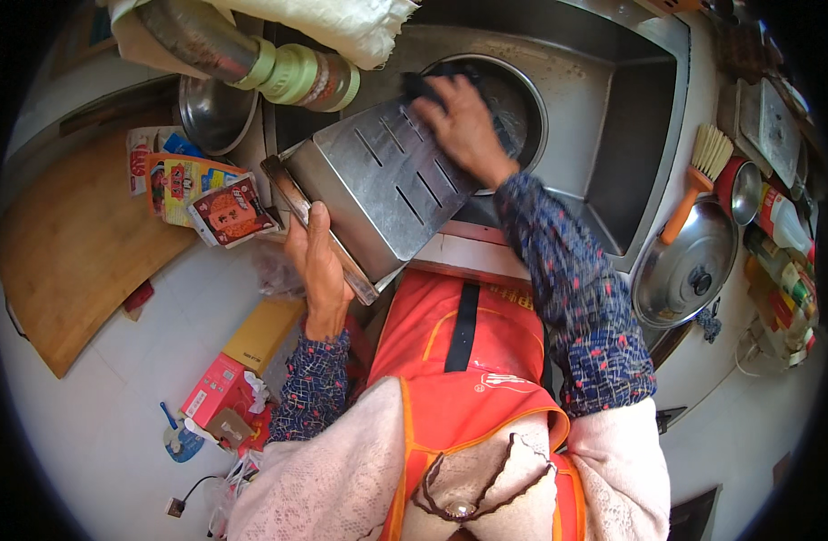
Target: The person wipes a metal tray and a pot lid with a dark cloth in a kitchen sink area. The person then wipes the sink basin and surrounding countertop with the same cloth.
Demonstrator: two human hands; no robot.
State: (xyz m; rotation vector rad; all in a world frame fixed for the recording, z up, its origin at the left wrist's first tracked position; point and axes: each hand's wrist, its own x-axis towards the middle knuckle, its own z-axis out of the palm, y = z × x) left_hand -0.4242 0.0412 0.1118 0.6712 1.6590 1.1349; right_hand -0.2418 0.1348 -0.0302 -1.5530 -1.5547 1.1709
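A slotted stainless steel box (pixel 387 176), with slots in its upper face, is tilted across the near left edge of the sink. My left hand (pixel 318 270) grips the brown-stained rim at its left end, thumb along the outside. My right hand (pixel 464 125), slightly blurred, presses a dark cloth (pixel 424 86) at the box's far end. Below that hand, a round steel basin (pixel 537 115) with water in it stands in the sink (pixel 647 128); part of the basin is hidden by the hand and box.
A green-collared faucet (pixel 299 78) hangs over the sink's left. Food packets (pixel 231 211) and a steel bowl (pixel 218 111) lie to the left, near a wooden board (pixel 82 250). On the right are a pot lid (pixel 687 270) and an orange-handled brush (pixel 687 203).
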